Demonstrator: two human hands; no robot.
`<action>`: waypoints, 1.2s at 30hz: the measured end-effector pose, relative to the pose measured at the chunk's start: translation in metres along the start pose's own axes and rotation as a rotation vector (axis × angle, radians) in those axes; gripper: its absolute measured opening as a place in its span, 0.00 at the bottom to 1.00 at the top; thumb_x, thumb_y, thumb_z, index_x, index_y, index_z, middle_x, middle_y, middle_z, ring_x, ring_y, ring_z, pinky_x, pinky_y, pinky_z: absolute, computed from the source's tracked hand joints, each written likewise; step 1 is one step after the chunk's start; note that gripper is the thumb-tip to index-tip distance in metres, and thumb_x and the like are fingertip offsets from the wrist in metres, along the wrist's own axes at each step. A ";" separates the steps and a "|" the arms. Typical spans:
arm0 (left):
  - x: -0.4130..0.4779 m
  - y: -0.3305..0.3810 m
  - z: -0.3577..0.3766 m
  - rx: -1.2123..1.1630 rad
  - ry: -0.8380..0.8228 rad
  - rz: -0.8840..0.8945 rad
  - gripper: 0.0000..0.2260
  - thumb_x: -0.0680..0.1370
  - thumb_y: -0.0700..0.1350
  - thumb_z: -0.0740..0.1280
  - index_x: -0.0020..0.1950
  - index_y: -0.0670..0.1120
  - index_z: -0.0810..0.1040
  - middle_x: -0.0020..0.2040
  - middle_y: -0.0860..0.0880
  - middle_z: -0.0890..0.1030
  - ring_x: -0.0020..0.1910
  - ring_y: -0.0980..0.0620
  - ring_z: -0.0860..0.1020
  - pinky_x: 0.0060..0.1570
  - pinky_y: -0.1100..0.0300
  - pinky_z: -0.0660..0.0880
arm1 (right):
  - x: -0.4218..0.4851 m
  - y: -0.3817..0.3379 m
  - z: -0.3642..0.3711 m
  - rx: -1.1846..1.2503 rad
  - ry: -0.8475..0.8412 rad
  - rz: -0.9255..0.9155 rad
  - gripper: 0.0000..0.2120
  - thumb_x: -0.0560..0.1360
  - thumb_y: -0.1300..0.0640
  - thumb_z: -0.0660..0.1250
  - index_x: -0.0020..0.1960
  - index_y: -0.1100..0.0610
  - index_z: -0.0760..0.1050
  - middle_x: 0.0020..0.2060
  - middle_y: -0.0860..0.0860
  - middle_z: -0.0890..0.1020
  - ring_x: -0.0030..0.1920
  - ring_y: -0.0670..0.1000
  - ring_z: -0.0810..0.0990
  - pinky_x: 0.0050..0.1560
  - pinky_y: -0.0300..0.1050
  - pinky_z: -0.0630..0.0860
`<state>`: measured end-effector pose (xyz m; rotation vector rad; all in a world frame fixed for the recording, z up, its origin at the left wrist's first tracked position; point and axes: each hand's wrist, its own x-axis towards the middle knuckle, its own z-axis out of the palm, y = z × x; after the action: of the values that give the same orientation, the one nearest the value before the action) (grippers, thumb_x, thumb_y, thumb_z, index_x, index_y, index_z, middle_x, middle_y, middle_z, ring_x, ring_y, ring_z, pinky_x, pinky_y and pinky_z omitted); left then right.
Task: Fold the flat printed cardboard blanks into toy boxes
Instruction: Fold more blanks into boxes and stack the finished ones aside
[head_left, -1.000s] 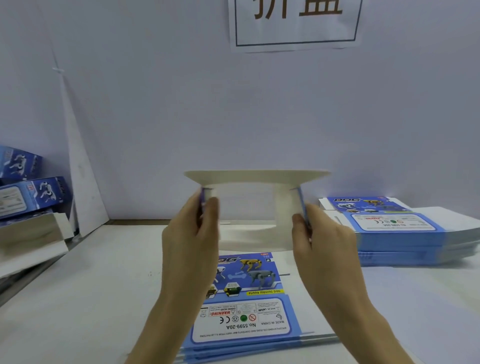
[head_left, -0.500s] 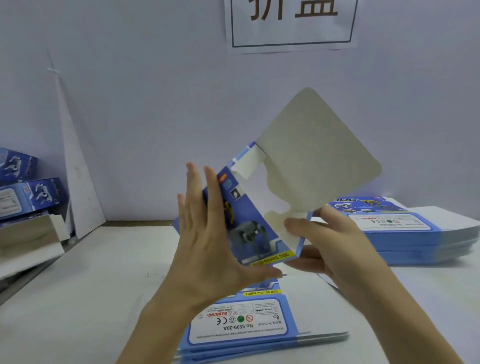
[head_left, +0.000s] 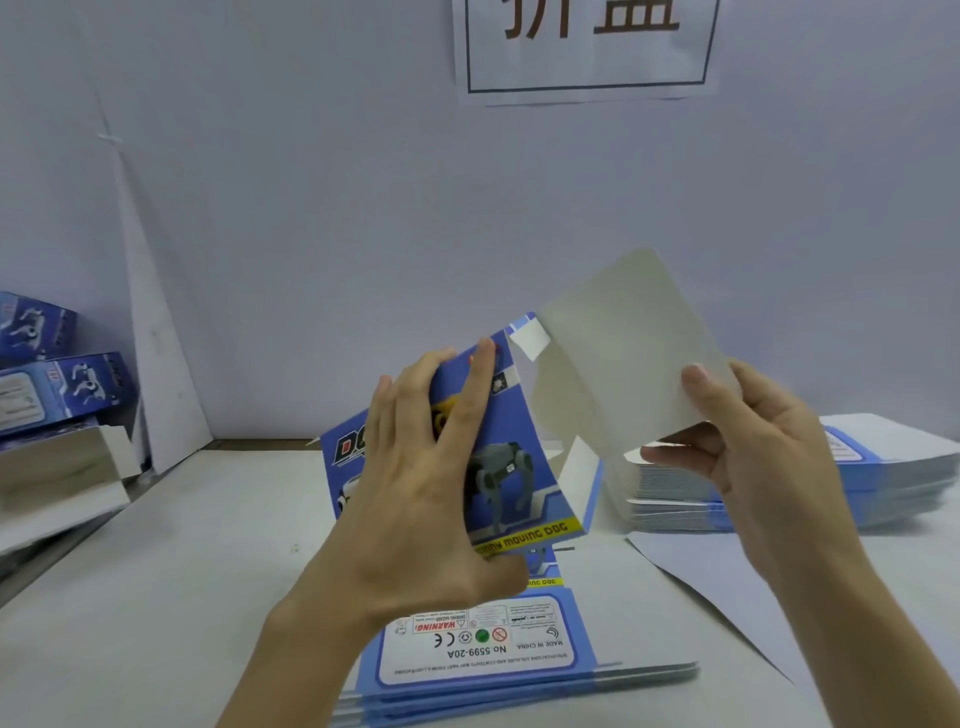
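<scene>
Card: thin printed board, blue outside and plain grey-white inside, held in the air above the white table (head_left: 156, 571).
Left grip: the left hand (head_left: 415, 483) lies spread on the printed dog face of the half-opened box (head_left: 511, 457), fingers flat on top; the thumb seems to reach under its lower edge, though that part is hidden.
Right grip: the right hand (head_left: 743, 441) is pinched closed on the big unprinted flap (head_left: 623, 353), thumb on the near face, fingers behind.
Step in hand: probably turning that flap over along its crease to close the end.
How to do it well: steady the body so it stays square, bend at the scored line, and mind the small side tab (head_left: 530, 340).
Around: a stack of flat blanks (head_left: 483, 654) lies just below the hands, another stack (head_left: 883, 478) sits at the right, finished boxes (head_left: 62, 384) are well apart at the left.
</scene>
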<state>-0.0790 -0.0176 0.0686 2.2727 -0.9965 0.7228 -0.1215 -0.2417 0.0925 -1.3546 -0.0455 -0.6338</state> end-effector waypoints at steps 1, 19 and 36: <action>0.000 -0.001 -0.003 -0.018 0.030 0.014 0.57 0.59 0.63 0.73 0.78 0.59 0.40 0.73 0.54 0.51 0.73 0.46 0.57 0.64 0.44 0.71 | 0.002 0.005 -0.001 0.060 0.003 0.049 0.11 0.79 0.58 0.62 0.42 0.53 0.82 0.35 0.50 0.83 0.34 0.49 0.82 0.31 0.41 0.80; 0.002 -0.003 -0.010 -0.096 0.103 0.113 0.56 0.61 0.66 0.74 0.79 0.56 0.44 0.72 0.50 0.57 0.68 0.45 0.67 0.57 0.49 0.76 | 0.016 0.014 -0.015 0.464 0.033 0.400 0.09 0.66 0.54 0.70 0.44 0.56 0.81 0.38 0.50 0.84 0.34 0.48 0.83 0.32 0.39 0.80; 0.002 0.005 -0.001 -0.206 0.069 0.137 0.57 0.61 0.67 0.73 0.78 0.55 0.41 0.75 0.50 0.53 0.74 0.48 0.60 0.60 0.48 0.76 | -0.006 0.037 0.019 0.687 -0.164 0.863 0.09 0.60 0.65 0.70 0.40 0.62 0.84 0.22 0.52 0.72 0.14 0.44 0.61 0.14 0.30 0.54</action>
<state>-0.0826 -0.0207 0.0723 2.0050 -1.1469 0.7152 -0.1038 -0.2193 0.0622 -0.6425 0.1714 0.2252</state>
